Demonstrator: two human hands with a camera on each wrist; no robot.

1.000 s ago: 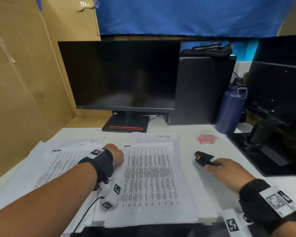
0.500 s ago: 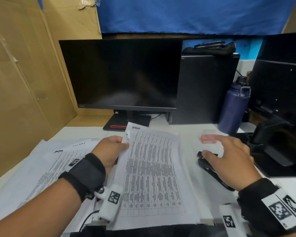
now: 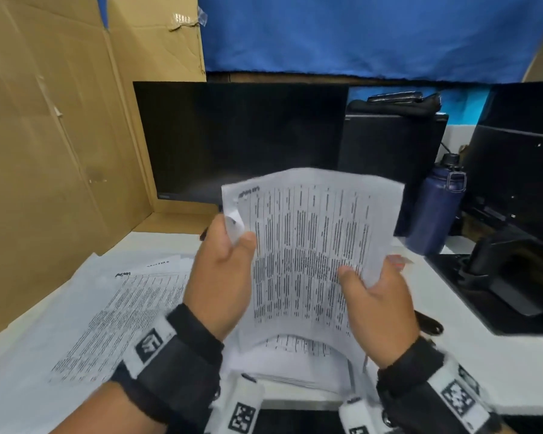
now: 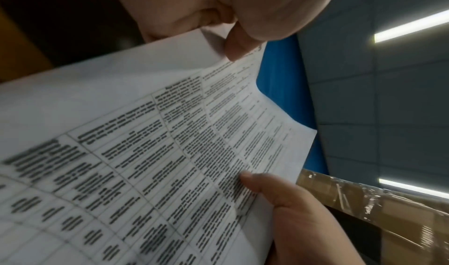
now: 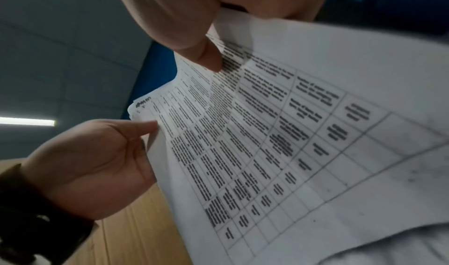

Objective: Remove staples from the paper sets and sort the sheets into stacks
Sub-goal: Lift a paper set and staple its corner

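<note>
A paper set (image 3: 311, 245) printed with a table is held up off the desk, curved and nearly upright. My left hand (image 3: 237, 238) pinches its left edge just below the curled top-left corner. Gripping its right edge is my right hand (image 3: 358, 277), thumb on the printed face. In the left wrist view my left thumb (image 4: 237, 46) presses on the paper set (image 4: 170, 154). The right wrist view shows my right thumb (image 5: 206, 56) on the paper set (image 5: 291, 134). No staple can be made out. A black staple tool (image 3: 428, 324) lies on the desk behind my right wrist.
Loose printed sheets (image 3: 107, 308) are spread over the desk's left; another stack (image 3: 295, 349) lies under the lifted set. A red staple box (image 3: 398, 261) and a blue bottle (image 3: 436, 214) stand at right. A dark monitor (image 3: 242, 142) is behind, a cardboard wall (image 3: 44, 151) at left.
My left hand lifted the paper set from the desk by its top-left corner. My right hand left the black staple tool and took the set's right edge.
</note>
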